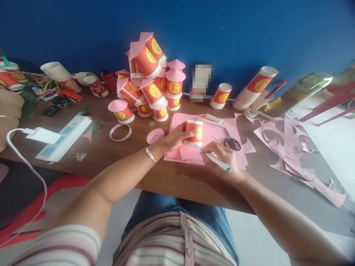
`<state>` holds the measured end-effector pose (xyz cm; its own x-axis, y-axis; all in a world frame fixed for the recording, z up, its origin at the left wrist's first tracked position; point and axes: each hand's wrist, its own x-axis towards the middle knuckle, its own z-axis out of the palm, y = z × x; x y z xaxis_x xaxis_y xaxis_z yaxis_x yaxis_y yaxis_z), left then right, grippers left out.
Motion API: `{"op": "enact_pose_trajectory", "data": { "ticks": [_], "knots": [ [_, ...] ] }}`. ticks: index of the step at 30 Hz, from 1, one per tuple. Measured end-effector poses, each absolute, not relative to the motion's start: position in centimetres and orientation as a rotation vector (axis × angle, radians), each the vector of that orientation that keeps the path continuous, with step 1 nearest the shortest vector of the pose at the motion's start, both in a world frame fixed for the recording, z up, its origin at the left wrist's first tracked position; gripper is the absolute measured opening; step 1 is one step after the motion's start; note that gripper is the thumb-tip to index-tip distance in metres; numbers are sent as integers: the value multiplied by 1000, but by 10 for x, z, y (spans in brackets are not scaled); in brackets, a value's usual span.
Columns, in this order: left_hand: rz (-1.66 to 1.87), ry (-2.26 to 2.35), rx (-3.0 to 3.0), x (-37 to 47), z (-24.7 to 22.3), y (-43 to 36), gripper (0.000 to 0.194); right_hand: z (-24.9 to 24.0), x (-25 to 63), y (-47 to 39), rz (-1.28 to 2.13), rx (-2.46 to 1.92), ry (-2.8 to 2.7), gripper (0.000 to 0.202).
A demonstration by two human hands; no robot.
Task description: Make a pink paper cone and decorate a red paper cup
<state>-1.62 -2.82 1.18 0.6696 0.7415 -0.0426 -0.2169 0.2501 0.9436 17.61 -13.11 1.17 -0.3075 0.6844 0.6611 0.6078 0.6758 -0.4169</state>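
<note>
My left hand is wrapped round a red paper cup with a yellow emblem, held over pink paper sheets. Between the fingers of my right hand is a white marker with a green end, its tip close to the cup's white lower band. Whether the tip touches the cup cannot be made out. Black-handled scissors lie on the paper, right of the cup. Behind them are an orange-and-white marker and a white object beside it.
Red cups with pink cone tops are piled behind my left hand. A tape roll and a power strip lie left. Pink scraps, a cup stack and a gold-and-silver bottle are right.
</note>
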Motion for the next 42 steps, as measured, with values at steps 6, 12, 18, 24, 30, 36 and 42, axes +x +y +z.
{"op": "enact_pose_trajectory", "data": {
  "ticks": [6, 12, 18, 24, 30, 36, 42],
  "knots": [
    [712, 557, 1149, -16, 14, -29, 50, 9, 176, -130, 99, -1021, -2001, 10],
    [679, 552, 1156, -16, 12, -27, 53, 13, 175, -130, 102, -1010, -2007, 11],
    [686, 545, 1149, -15, 9, -26, 54, 14, 173, -130, 114, -1011, -2021, 11],
    [689, 557, 1116, -14, 10, -27, 53, 11, 176, -130, 141, -1001, -2046, 10],
    [688, 557, 1096, -14, 9, -26, 56, 13, 177, -130, 175, -993, -2055, 11],
    [682, 562, 1079, -14, 7, -25, 56, 13, 178, -131, 208, -1012, -2049, 11],
    [691, 541, 1097, -15, 9, -26, 55, 14, 178, -131, 234, -1012, -2047, 11]
  ]
}}
